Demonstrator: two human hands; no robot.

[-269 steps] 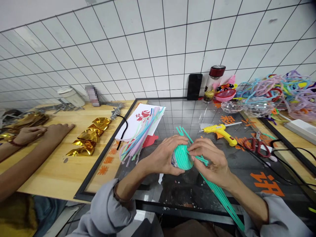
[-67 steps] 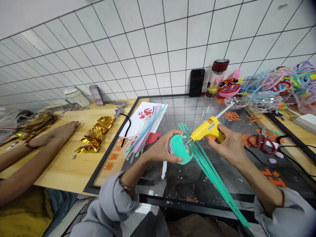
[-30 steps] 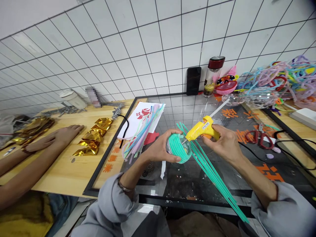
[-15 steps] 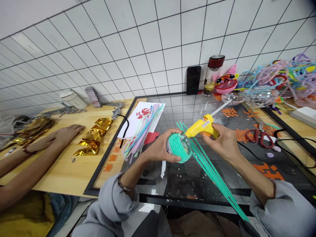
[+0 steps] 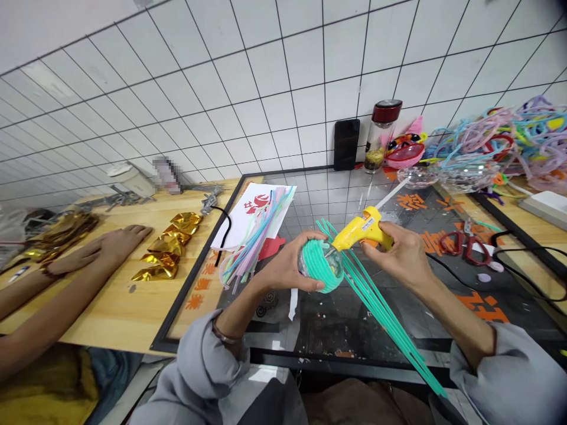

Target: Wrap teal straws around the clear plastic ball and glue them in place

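My left hand is closed around a round clear container partly wrapped in rows of green cord. In my right hand is a yellow glue gun, with a white glue stick poking out of its back. Its metal nozzle points down to the left and meets the wrapped side of the container; whether it touches I cannot tell. Long green strips lie in a bundle on the dark glass board below my hands and run past its near edge.
Left, pastel strips lie on white paper; beyond are gold foil and another person's resting hands. Right are red-handled scissors and black cable. A phone, glass bottle and colourful strip pile line the wall.
The glue gun's nozzle has shifted slightly down and left along the green-wrapped container. My left hand and the container stay almost still.
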